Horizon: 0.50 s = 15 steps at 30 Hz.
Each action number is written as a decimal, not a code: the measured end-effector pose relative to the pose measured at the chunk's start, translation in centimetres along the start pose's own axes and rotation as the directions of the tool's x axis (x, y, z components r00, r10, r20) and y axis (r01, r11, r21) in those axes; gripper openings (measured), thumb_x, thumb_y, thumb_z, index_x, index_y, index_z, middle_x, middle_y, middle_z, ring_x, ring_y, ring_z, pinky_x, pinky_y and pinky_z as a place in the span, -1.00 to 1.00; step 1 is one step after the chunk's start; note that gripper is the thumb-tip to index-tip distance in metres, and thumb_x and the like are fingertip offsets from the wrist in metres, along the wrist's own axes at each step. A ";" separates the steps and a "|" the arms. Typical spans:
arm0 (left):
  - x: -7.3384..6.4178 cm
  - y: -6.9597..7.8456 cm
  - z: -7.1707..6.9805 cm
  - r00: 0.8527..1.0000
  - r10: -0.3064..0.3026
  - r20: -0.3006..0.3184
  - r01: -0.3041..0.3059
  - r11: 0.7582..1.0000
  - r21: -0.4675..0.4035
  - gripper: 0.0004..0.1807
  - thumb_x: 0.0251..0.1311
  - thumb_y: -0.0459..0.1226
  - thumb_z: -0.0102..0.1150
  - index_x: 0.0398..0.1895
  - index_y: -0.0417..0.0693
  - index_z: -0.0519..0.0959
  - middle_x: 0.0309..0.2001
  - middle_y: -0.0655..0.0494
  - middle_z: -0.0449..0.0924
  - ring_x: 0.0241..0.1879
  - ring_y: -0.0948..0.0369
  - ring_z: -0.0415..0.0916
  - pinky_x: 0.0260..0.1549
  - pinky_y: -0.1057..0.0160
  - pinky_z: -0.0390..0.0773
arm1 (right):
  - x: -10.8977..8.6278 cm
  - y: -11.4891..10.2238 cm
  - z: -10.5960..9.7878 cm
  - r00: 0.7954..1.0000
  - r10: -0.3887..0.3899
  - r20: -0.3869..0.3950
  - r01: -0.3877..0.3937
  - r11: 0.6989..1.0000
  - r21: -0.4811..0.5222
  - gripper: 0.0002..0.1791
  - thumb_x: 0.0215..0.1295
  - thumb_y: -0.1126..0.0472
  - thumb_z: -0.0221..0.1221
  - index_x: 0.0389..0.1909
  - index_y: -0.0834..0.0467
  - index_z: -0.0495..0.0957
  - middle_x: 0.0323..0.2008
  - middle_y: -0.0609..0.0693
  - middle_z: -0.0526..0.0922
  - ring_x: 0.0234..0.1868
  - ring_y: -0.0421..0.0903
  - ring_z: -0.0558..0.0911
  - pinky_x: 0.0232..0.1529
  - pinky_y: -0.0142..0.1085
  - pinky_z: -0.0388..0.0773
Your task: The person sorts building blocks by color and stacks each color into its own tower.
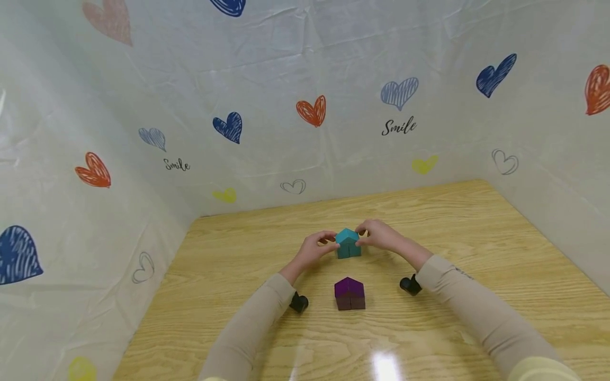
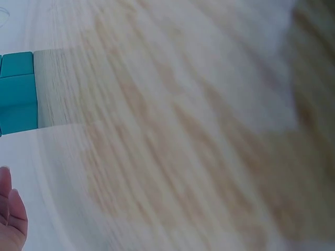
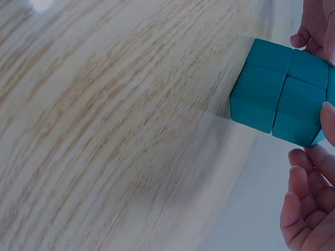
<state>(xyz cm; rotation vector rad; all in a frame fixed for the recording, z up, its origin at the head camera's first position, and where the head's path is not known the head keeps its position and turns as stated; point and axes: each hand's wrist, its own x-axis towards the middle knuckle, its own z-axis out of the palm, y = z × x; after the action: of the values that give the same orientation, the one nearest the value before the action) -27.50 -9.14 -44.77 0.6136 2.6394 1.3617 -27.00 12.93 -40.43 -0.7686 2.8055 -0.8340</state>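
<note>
A teal house-shaped block [image 1: 348, 244], made of several smooth pieces with seams between them, stands on the wooden table between both hands. On its left side, the left hand [image 1: 316, 248] holds its edge with thumb and fingertips. The right hand [image 1: 379, 235] grips the opposite side between thumb and index finger. Up close in the right wrist view, the right thumb [image 3: 328, 123] lies against the teal block [image 3: 276, 93], and the other fingers curl loosely below. Only part of the teal block [image 2: 18, 94] and some left fingers [image 2: 15, 209] show in the left wrist view.
Nearer the person sits a purple house-shaped block [image 1: 350, 294], between the forearms. Black wrist cameras [image 1: 299, 302] hang under both wrists. Behind and beside the wooden table [image 1: 248, 233] hangs a white sheet [image 1: 267, 153] printed with hearts.
</note>
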 end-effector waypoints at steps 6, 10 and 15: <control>0.0 0.0 0.0 1.000 -0.001 -0.001 0.001 1.000 -0.023 -0.63 0.17 -0.15 0.17 0.02 -0.08 0.53 -0.06 0.00 0.56 -0.06 0.07 0.45 -0.06 0.14 0.42 | 0.1 0.2 0.1 1.000 -0.002 0.002 0.002 1.000 0.024 -0.60 0.16 0.21 0.22 -0.03 0.36 0.52 -0.11 0.22 0.58 -0.09 0.12 0.54 -0.16 -0.13 0.50; 0.1 -0.1 -0.1 1.000 -0.011 -0.001 0.011 0.999 -0.042 -0.62 0.16 -0.16 0.17 0.04 -0.07 0.52 -0.07 -0.02 0.57 -0.08 0.08 0.45 -0.06 0.14 0.43 | 0.2 0.5 0.1 1.000 -0.019 0.005 0.018 0.999 0.036 -0.61 0.17 0.21 0.21 -0.03 0.36 0.52 -0.11 0.22 0.58 -0.09 0.12 0.54 -0.15 -0.13 0.50; 0.1 -0.3 -0.1 1.000 -0.019 0.000 0.019 0.999 -0.030 -0.61 0.17 -0.14 0.17 0.05 -0.04 0.51 -0.09 0.01 0.57 -0.11 0.11 0.45 -0.10 0.19 0.45 | 0.3 0.7 0.0 1.000 -0.028 0.011 0.028 0.999 0.042 -0.61 0.18 0.21 0.21 -0.03 0.36 0.51 -0.12 0.22 0.58 -0.10 0.10 0.54 -0.16 -0.14 0.50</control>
<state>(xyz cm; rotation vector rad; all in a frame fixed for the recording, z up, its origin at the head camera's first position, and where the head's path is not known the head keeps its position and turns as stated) -27.73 -9.27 -44.95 0.5830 2.6125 1.3935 -27.59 13.25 -40.84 -0.8058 2.7635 -0.8871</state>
